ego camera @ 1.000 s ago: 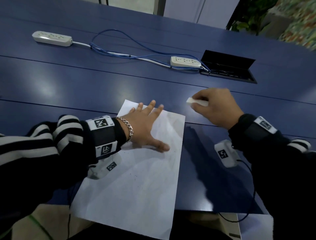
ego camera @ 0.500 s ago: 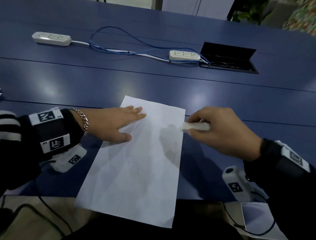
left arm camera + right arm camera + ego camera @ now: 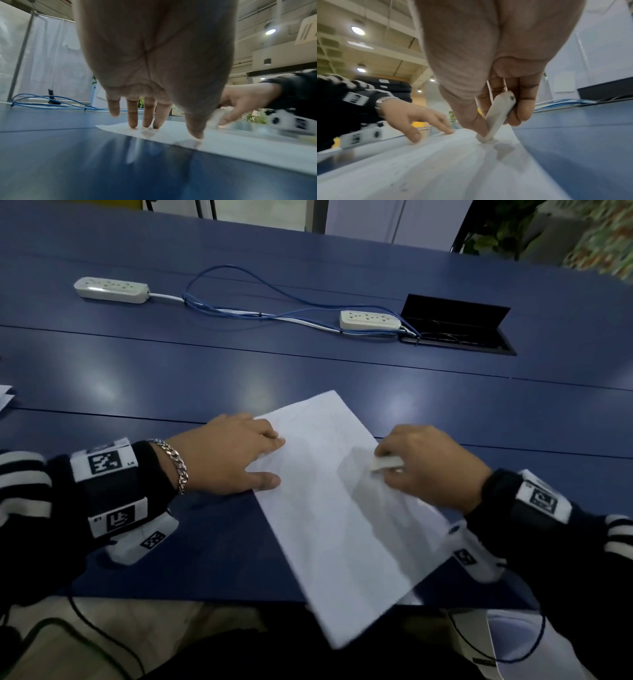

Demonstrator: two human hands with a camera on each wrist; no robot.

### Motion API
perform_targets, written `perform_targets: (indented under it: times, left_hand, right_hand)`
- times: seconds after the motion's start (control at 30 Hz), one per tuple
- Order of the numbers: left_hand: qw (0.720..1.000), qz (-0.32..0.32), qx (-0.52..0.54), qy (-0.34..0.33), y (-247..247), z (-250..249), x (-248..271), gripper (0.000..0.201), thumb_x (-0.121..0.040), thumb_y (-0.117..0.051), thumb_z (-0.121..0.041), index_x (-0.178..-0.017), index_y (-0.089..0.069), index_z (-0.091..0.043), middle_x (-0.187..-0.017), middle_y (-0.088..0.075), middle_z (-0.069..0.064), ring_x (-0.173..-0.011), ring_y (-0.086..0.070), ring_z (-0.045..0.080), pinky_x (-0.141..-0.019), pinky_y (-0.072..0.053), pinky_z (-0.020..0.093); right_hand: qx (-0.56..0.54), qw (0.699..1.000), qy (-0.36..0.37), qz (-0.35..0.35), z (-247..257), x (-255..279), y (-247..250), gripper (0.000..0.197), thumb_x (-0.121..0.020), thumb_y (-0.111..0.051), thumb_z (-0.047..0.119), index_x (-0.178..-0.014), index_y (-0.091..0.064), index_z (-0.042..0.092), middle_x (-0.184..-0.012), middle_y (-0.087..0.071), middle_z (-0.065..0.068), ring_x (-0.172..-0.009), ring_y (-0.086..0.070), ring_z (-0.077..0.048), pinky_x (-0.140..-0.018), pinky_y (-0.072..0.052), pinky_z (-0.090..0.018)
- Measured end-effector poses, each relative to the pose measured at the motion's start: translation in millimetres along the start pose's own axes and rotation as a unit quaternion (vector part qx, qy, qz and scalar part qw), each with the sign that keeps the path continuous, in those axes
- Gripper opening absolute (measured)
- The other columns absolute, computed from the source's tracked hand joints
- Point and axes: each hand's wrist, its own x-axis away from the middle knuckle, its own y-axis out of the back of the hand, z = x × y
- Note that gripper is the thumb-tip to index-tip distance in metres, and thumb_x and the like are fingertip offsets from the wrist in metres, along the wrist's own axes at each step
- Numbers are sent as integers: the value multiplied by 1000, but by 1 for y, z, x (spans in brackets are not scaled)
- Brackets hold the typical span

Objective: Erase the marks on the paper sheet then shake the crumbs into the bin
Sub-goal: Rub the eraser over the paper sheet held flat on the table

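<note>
Paper (image 3: 346, 508), thin and easily creased, is pinned to the worktop (image 3: 205, 378) by the flat, straight-fingered left hand (image 3: 226, 455) while an eraser (image 3: 387, 463) is pinched in the right hand (image 3: 431, 467).

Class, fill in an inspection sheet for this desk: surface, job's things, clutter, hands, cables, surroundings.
Surface: blue table, glossy; open cable hatch far right.
Job's things: paper sheet lies askew, near corner past the table edge; white eraser tip on the sheet; no bin identifiable.
Clutter: two power strips; paper scrap at left edge.
Hands: left hand presses the sheet's left edge with straight fingers; right hand pinches the eraser.
Cables: blue and white cables between the strips.
Surroundings: plant beyond the table.
</note>
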Motion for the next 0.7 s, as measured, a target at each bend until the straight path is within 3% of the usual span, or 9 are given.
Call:
perform_targets:
  times: [0.1,0.17,0.2,0.3,0.4,0.43,0.5,0.6,0.7]
  left_hand:
    - [997,-50,-35,-45,0,-24,16,71,-95,-23,-75,-135,-65,-36,-119,-61,-17,-111,-51,14,-101,-32,37]
    - [994,-66,-7,-84,-4,-47,33,64,-97,-28,-74,-122,-73,-35,-103,-61,-16,-103,-54,12,-101,-30,39]
    - [992,-62,17,-108,-7,-58,42,62,-98,-32,-74,-122,-73,-36,-102,-60,-16,-103,-53,10,-104,-30,41]
    - [984,-11,119,-131,-9,-74,62,63,-96,-40,-79,-137,-66,-39,-116,-60,-20,-112,-51,1,-111,-29,34]
    - [975,-87,197,-58,-9,-52,61,71,-89,-50,-79,-143,-61,-35,-129,-60,-18,-118,-52,3,-108,-37,24]
    - [972,-113,203,-16,-9,-42,57,76,-87,-49,-81,-146,-57,-35,-132,-58,-16,-120,-50,6,-109,-39,27]
    - [974,-97,194,64,-10,-27,50,92,-80,-45,-91,-156,-41,-39,-144,-48,-13,-130,-43,12,-114,-39,38]
    - [984,-18,156,89,-14,-28,49,113,-69,-47,-101,-163,-18,-45,-165,-24,-5,-149,-26,20,-123,-26,45]
    - [985,21,143,92,-19,-40,59,124,-62,-50,-104,-164,-7,-47,-173,-5,0,-158,-5,22,-128,-9,43]
  right_hand:
    - [19,1000,-21,0,-18,-11,8,28,-86,-66,36,-110,-70,23,-106,-63,5,-99,-59,-21,-74,-37,-29]
    - [7,1000,-4,15,-22,-12,12,26,-84,-67,36,-108,-70,25,-103,-63,8,-97,-59,-19,-77,-42,-30]
    - [-3,1000,10,28,-23,-10,14,25,-84,-68,36,-107,-70,27,-101,-62,11,-95,-60,-17,-80,-46,-31]
    - [-20,996,54,68,-27,-1,18,24,-84,-71,39,-108,-69,35,-101,-61,18,-93,-59,-6,-83,-47,-25]
    - [-36,992,81,89,-23,5,25,22,-87,-71,44,-109,-67,41,-102,-60,24,-94,-57,2,-82,-45,-19]
    - [-44,991,90,86,-17,5,29,21,-87,-70,45,-108,-67,42,-101,-60,26,-94,-57,3,-80,-43,-16]
    - [-65,990,112,62,2,1,36,17,-88,-70,44,-104,-68,42,-98,-62,25,-91,-57,3,-75,-39,-11]
    - [-85,981,171,34,35,-7,37,20,-89,-71,43,-108,-68,37,-97,-62,24,-85,-55,7,-75,-37,-9]
    - [-87,971,217,46,60,-13,26,28,-91,-68,46,-115,-69,33,-102,-63,20,-88,-53,5,-80,-37,-7]
